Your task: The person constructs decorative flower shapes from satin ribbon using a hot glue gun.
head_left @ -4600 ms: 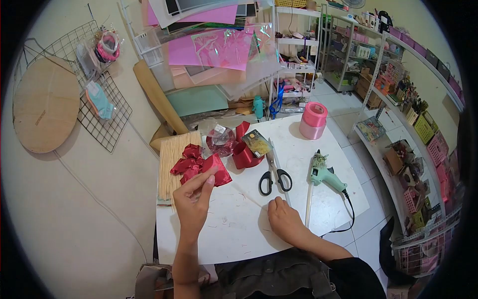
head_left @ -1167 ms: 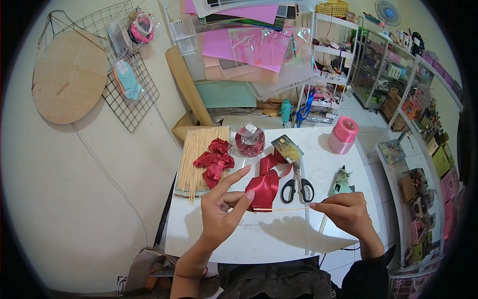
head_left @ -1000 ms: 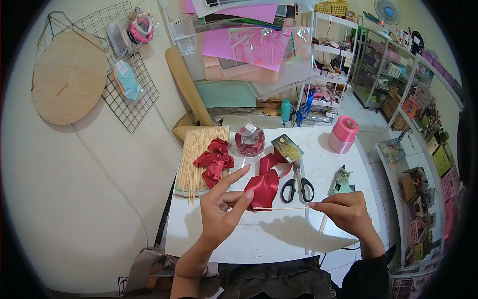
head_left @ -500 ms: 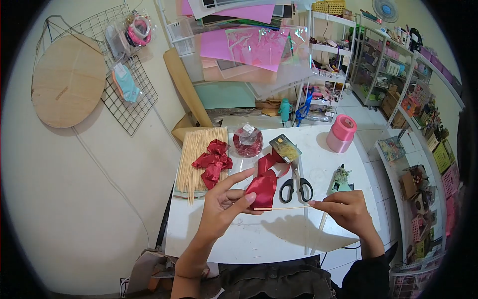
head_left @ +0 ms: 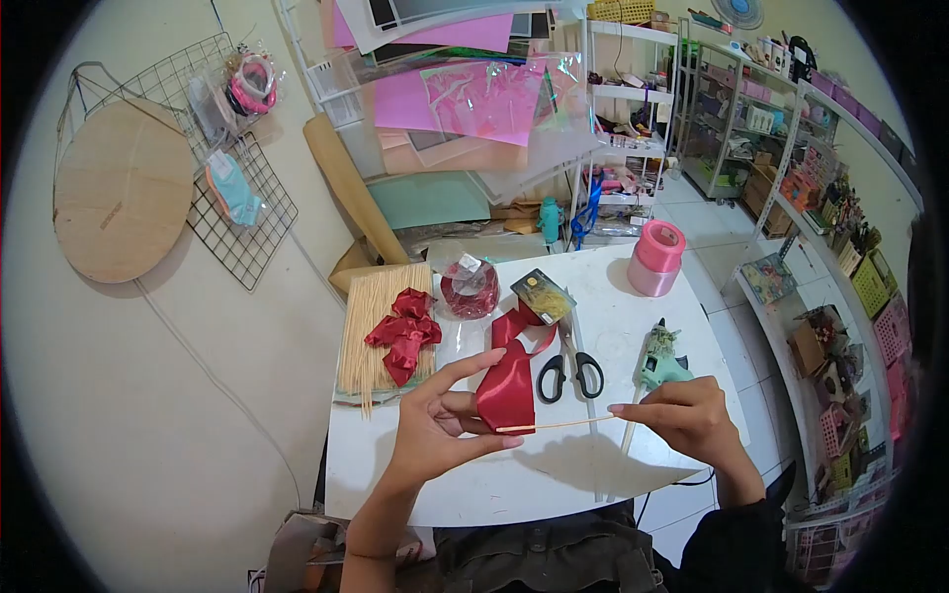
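My left hand [head_left: 430,425] holds the end of a red satin ribbon [head_left: 506,387], with the index finger at its upper edge and the thumb below. Across the ribbon's lower edge lies a thin wooden stick [head_left: 568,424], slightly bowed. Its right end is pinched between the thumb and fingers of my right hand [head_left: 687,415]. The ribbon runs back over the table toward a small packet with a dark label [head_left: 542,296]. Black-handled scissors [head_left: 570,378] lie just beyond the stick, blades partly under the packet.
A bundle of wooden sticks [head_left: 356,346] lies at left with red satin pieces [head_left: 405,331] on top. Behind are a wrapped red ribbon roll [head_left: 469,289] and stacked pink ribbon rolls [head_left: 656,259]. A mint glue gun [head_left: 664,366] rests at right on the white table [head_left: 465,499].
My left thumb has moved off the ribbon's face to below its edge. The ribbon and the stick's left end sit slightly lower, and the stick now bows. The view has shifted a little.
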A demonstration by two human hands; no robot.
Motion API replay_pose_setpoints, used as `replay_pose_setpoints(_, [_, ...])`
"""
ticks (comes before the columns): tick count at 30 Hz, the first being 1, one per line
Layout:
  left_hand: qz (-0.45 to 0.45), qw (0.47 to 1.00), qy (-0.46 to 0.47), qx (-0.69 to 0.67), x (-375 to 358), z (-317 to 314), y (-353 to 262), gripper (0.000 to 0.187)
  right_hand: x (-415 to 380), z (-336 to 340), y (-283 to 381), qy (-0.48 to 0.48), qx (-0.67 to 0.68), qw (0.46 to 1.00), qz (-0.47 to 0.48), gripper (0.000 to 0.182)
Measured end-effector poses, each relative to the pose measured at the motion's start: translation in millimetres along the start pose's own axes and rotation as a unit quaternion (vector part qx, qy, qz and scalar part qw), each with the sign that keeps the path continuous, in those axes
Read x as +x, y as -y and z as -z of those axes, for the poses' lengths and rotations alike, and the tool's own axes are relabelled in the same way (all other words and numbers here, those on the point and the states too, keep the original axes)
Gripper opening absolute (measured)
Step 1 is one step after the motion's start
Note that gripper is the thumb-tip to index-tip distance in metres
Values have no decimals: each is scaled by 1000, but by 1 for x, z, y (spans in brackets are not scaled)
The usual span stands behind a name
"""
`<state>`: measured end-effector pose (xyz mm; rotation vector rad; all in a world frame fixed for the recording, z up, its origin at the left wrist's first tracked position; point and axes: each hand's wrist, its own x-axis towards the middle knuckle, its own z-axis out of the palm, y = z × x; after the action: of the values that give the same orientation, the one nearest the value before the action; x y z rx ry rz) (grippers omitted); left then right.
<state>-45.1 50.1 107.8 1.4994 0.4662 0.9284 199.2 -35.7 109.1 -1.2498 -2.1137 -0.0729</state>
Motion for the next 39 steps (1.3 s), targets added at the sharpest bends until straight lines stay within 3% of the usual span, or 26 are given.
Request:
replay_pose_setpoints(10, [-120, 990, -38, 62, -3, -3, 10, 69, 0, -1, 1, -17, 8, 1000, 4, 35])
replay_pose_setpoints(22, [-114, 991, -47, 55, -3, -3, 10, 71, -1, 3, 5, 3, -57, 998, 31, 31])
replay_pose_setpoints(24, [-116, 991, -44, 58, -2, -2, 10, 71, -2, 5, 5, 12, -74, 996, 54, 42])
replay_pose_setpoints(37, [-138, 985, -54, 93, -1, -4, 12, 71, -1, 5, 7, 34, -98, 993, 48, 43])
replay_pose_setpoints(39, [-129, 986, -50, 92, -2, -4, 11, 72, -1, 2, 7, 6, -82, 996, 21, 31])
